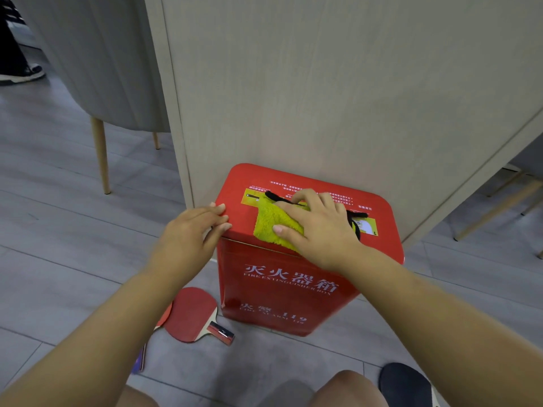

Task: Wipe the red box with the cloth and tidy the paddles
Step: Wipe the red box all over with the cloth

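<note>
A red fire-extinguisher box (282, 289) stands on the floor against a pale wood panel. My right hand (317, 227) presses a yellow fluffy cloth (269, 223) flat on the box's top, over a black handle. My left hand (191, 230) rests on the top's left front corner, fingers together on the edge. On the floor left of the box lies a red paddle (191, 314), its handle pointing right. A second paddle (163, 317) lies partly under it and is mostly hidden by my left forearm.
A wood panel (323, 98) rises behind the box. A grey chair with light wooden legs (101, 160) stands at the left. More wooden legs (499, 207) are at the right. My knees and a dark shoe (407, 386) are at the bottom. Someone's shoe (23, 74) is far left.
</note>
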